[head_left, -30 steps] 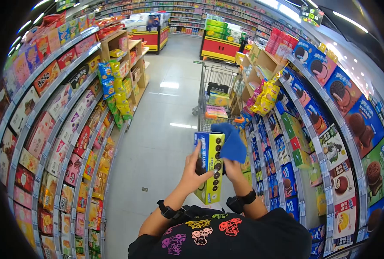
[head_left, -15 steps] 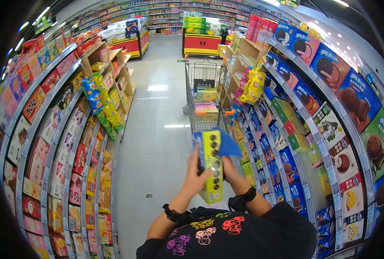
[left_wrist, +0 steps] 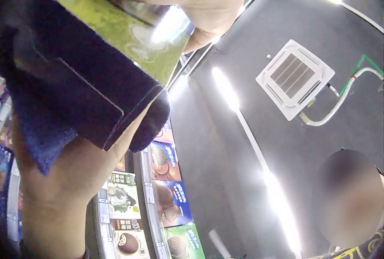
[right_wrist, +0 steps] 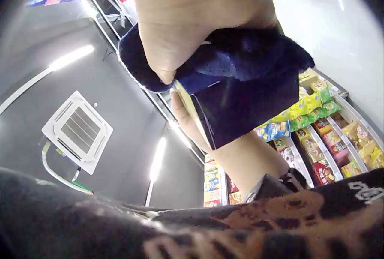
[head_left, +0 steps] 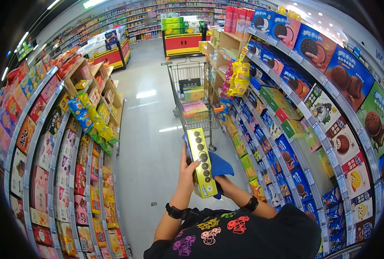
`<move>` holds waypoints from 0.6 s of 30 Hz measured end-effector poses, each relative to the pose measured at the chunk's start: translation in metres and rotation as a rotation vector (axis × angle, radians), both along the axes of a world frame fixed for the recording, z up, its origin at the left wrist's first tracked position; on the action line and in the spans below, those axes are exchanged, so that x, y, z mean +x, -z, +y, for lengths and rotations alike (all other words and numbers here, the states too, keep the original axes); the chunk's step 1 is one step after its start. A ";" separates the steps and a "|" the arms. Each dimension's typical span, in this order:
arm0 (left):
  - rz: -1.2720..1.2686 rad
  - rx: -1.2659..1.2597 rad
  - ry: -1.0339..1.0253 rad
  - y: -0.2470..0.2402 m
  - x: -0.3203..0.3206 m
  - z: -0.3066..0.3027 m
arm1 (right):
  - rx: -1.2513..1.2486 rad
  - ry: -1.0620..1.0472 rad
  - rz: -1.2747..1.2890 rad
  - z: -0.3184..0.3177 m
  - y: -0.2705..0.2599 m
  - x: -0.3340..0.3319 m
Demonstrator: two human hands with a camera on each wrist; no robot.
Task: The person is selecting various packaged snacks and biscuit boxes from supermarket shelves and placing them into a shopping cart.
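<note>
A tall yellow-green box (head_left: 201,160) printed with dark round biscuits stands upright in front of my chest. My left hand (head_left: 187,166) grips its left side, thumb and fingers wrapped around it. My right hand (head_left: 223,183) holds a blue cloth (head_left: 220,166) against the box's right side, low down. The left wrist view shows the green box (left_wrist: 129,28) and the cloth (left_wrist: 78,94) close up from below. In the right wrist view the right hand (right_wrist: 192,25) clutches the bunched cloth (right_wrist: 240,85).
I stand in a supermarket aisle. A shopping cart (head_left: 194,103) with goods is ahead. Shelves of biscuit boxes (head_left: 313,112) run along the right, snack packets (head_left: 58,142) along the left. A red display stand (head_left: 181,43) is at the aisle's end.
The cloth has come down from the box's top right to its lower right side. The box has tilted slightly and my head has turned to the right.
</note>
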State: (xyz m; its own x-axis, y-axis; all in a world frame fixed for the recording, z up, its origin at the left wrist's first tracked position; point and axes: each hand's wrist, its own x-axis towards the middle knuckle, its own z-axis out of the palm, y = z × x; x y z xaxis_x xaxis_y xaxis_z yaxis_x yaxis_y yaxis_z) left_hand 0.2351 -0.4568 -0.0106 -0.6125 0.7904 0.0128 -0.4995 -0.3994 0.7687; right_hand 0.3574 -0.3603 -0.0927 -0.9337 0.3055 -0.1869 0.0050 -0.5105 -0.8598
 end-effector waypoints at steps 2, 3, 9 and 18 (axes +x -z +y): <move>0.071 0.031 -0.019 0.006 0.000 0.005 | -0.003 -0.015 0.000 0.009 -0.005 0.001; 0.114 0.042 -0.027 0.009 -0.001 0.006 | -0.009 -0.022 0.007 0.013 -0.008 -0.002; 0.151 0.151 0.126 0.024 0.011 0.032 | -0.212 -0.043 0.012 0.035 -0.042 0.000; -0.008 0.156 0.381 0.017 0.006 0.099 | -0.471 -0.079 0.085 0.119 0.011 0.026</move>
